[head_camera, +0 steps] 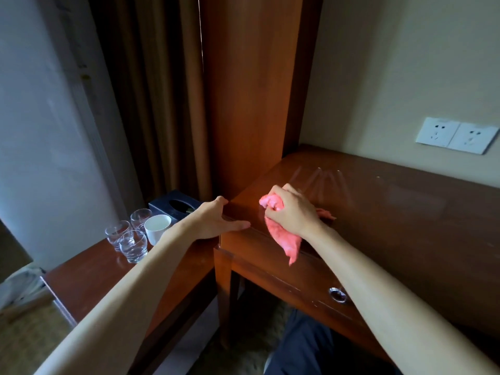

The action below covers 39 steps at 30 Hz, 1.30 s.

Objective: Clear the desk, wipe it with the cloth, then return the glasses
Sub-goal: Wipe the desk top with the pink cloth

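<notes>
Pink cloth (pixel 281 234) bunched in the right hand (pixel 290 212) should sweep flat over the desk (pixel 378 212) corner, while the left hand (pixel 216 220), fingers straight, steadies the edge.

No legible text or labels.

We see the pink cloth (pixel 282 236) bunched at the tabletop (pixel 378 207) near-left corner, one end hanging over the front edge. Three clear glasses (pixel 132 246) stand upright, clustered on the lower side table (pixel 89 280), apparently empty.
</notes>
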Each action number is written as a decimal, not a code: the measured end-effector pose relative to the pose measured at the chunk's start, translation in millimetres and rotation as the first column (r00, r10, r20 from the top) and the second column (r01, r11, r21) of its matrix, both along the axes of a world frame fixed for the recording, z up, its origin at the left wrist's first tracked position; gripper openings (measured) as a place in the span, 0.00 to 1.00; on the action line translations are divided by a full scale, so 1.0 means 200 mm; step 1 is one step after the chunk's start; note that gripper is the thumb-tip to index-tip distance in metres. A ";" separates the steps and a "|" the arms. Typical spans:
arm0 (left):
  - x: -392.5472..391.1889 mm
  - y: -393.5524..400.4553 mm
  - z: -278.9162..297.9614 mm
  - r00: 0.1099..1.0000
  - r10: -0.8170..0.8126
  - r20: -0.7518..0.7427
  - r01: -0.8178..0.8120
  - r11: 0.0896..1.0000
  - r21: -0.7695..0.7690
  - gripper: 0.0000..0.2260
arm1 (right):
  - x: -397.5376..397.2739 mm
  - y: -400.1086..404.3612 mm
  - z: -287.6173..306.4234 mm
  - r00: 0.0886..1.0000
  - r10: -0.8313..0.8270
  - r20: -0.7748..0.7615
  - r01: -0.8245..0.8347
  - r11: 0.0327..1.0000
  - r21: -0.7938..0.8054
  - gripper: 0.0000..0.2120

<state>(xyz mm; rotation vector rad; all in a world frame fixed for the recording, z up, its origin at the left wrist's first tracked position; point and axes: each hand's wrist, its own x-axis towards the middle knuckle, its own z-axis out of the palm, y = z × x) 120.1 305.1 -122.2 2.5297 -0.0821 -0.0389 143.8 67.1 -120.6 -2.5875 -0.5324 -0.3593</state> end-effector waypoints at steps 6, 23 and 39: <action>0.11 -0.18 0.01 0.929 0.296 0.223 -0.268 0.952 -0.150 0.21 | -0.15 -0.01 -0.04 0.993 0.097 0.060 -0.095 0.995 -0.045 0.13; 0.28 -0.40 -0.13 0.838 0.396 0.375 -0.459 0.883 0.093 0.14 | 0.49 0.07 -0.04 0.986 0.161 0.047 -0.156 0.983 -0.092 0.11; 0.27 -0.40 -0.12 0.819 0.414 0.396 -0.489 0.866 0.104 0.15 | 0.72 0.12 -0.01 0.997 -0.073 0.035 0.076 0.992 -0.098 0.13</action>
